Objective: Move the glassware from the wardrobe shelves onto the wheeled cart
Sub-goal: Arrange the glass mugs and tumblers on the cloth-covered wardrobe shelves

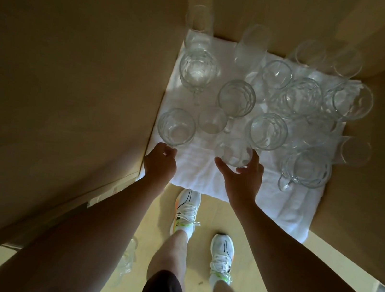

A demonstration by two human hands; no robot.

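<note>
Head view: crowded glasses (268,132) on white towel (197,172) flank both hands (242,176).

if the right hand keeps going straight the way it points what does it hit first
Most likely the small plain glass at the front of the white towel. The right hand is open with thumb and fingers spread on either side of it. Whether they already touch is hard to tell from this angle.

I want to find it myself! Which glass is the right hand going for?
Look at the white towel on the shelf. Along its front edge, the right hand opens around a small plain glass. Unlike the patterned glass at the left hand, it is smooth.
</note>
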